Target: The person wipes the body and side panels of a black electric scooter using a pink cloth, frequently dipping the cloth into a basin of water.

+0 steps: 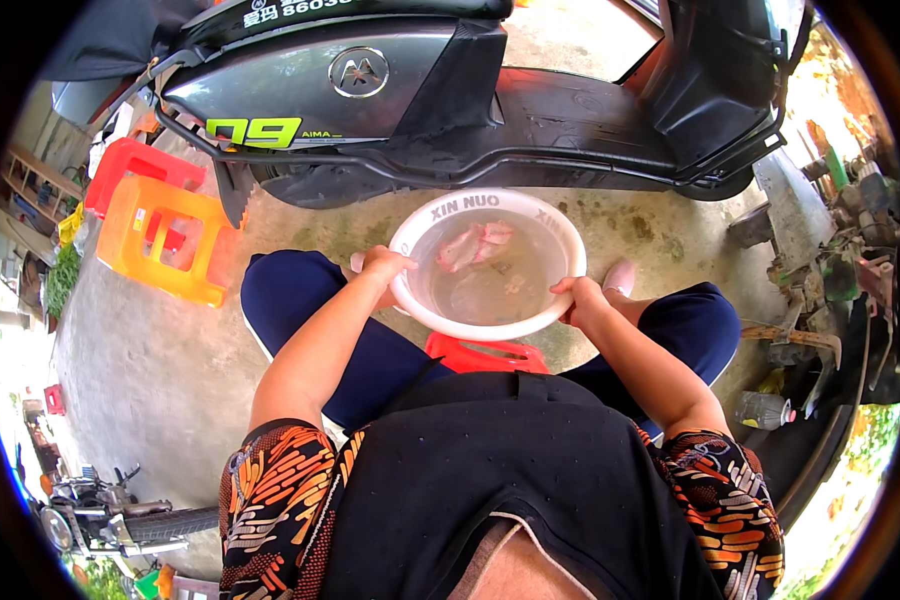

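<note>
A white plastic basin point(487, 332) is held between my hands in front of my knees. Cloudy water point(487, 289) fills part of it, and a pale pink piece, probably raw meat point(474, 246), lies in the water towards the far side. My left hand point(385, 271) grips the basin's left rim, thumb on top. On the right rim, my right hand point(581, 300) has its thumb over the edge. The fingers of both hands are partly hidden beneath the rim. Just below the basin's near edge shows a red plastic stool point(487, 354); whether they touch I cannot tell.
A dark electric scooter point(330, 90) stands across the far side, close beyond the basin. Orange point(161, 232) and red plastic stools point(120, 169) are at the left. Metal machine parts point(832, 247) and a clear plastic jug point(765, 410) line the right. A motorcycle point(120, 517) stands lower left.
</note>
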The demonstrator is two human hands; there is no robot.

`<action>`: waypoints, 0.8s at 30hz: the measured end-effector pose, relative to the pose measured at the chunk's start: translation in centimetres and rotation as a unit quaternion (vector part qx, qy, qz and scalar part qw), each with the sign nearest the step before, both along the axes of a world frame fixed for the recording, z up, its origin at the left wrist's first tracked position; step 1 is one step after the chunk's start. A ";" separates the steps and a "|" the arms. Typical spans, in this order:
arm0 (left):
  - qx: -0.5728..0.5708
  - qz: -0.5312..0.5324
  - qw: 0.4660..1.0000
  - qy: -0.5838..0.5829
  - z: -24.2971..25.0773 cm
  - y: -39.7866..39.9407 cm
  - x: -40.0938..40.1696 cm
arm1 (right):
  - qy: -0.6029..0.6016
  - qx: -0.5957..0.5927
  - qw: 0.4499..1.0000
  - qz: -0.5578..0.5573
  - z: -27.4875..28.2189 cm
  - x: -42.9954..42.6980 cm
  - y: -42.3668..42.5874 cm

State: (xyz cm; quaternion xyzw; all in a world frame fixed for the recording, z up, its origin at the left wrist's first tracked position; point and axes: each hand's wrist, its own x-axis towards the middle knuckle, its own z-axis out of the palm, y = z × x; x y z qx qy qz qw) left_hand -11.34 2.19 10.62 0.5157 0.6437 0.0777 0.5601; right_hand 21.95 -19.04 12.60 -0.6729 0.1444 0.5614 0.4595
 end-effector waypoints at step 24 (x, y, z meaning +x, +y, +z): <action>-0.178 0.011 0.865 -0.469 12.1 -6.3 3.1 | -0.144 0.125 0.980 0.048 18.9 2.0 -11.2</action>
